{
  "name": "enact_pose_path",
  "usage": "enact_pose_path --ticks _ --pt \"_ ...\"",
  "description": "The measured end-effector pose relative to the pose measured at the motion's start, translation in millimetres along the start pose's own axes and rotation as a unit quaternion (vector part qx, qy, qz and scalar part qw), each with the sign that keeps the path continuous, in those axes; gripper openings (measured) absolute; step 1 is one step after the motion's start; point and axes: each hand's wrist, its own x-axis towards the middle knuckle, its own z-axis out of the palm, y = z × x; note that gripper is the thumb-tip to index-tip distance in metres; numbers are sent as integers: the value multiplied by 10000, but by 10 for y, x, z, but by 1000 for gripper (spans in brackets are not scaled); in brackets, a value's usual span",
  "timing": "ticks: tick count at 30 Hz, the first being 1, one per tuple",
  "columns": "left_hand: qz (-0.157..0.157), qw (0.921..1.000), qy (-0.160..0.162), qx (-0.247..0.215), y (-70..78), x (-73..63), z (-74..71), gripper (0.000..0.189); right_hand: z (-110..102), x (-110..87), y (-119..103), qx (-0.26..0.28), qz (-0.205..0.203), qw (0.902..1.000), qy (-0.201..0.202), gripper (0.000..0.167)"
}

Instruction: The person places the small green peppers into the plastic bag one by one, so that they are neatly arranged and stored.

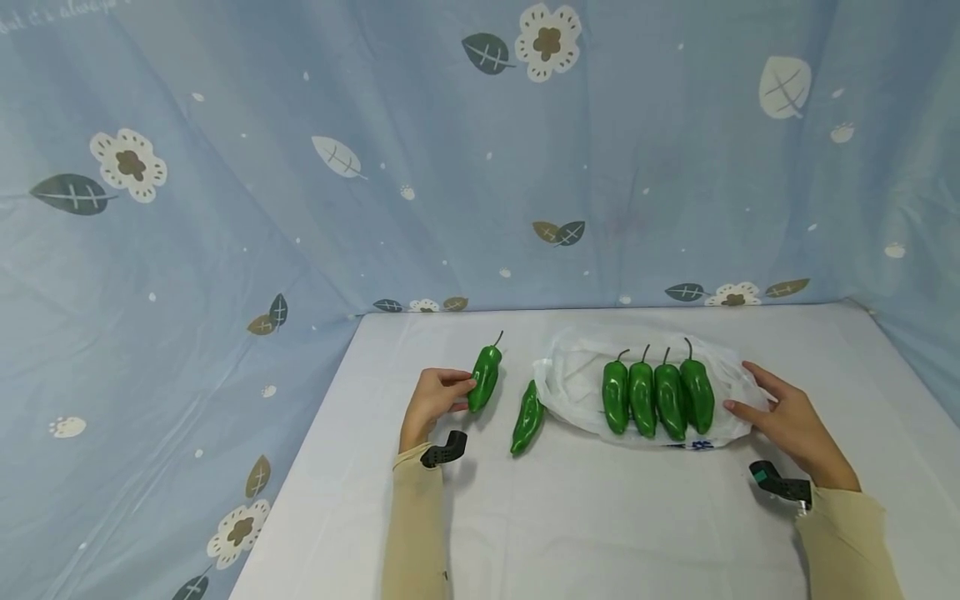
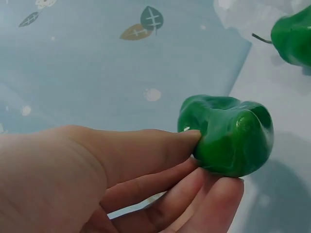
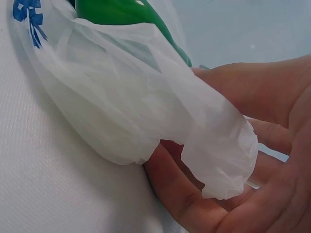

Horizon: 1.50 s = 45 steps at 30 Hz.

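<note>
My left hand (image 1: 435, 398) pinches a green chili pepper (image 1: 486, 377) near its lower end, stem pointing away from me. The left wrist view shows the thumb and fingertips on this pepper's (image 2: 233, 136) blunt end. To its right, a second green pepper (image 1: 528, 419) lies on the table, its top by the edge of a white plastic bag (image 1: 573, 387). Several more green peppers (image 1: 670, 402) lie side by side on the bag. At the bag's right end, my right hand (image 1: 795, 425) holds the thin plastic (image 3: 146, 107) between thumb and fingers; folds hide part of the fingers.
A white cloth covers the table (image 1: 600, 525). Behind and to the left hangs a blue curtain (image 1: 420, 183) with flowers and leaves, meeting the table's far edge. A black wrist camera (image 1: 444, 450) sits on the left wrist, another camera (image 1: 780, 482) on the right.
</note>
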Motion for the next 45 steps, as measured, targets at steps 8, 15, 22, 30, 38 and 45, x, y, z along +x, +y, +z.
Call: enact_pose_path --ticks 8,15,22,30,38,45 --pt "-17 9992 83 -378 50 -33 6 29 -5 0 4 -30 -14 10000 -14 90" --pt "64 9980 169 -610 131 -71 48 29 -4 -14 -7 -28 -21 10000 -8 89" --pt "205 9955 229 -896 232 -109 91 30 -8 -17 -19 -37 13 10000 8 89" --pt "334 9916 232 -1226 357 -142 206 31 -5 -9 -19 -30 123 9999 -45 90" --pt "559 9909 173 -1211 547 -211 371 29 -13 -7 -11 -71 155 9998 -69 92" --pt "601 9900 49 -1278 602 -255 556 28 -6 -18 5 -61 96 9999 -42 91"
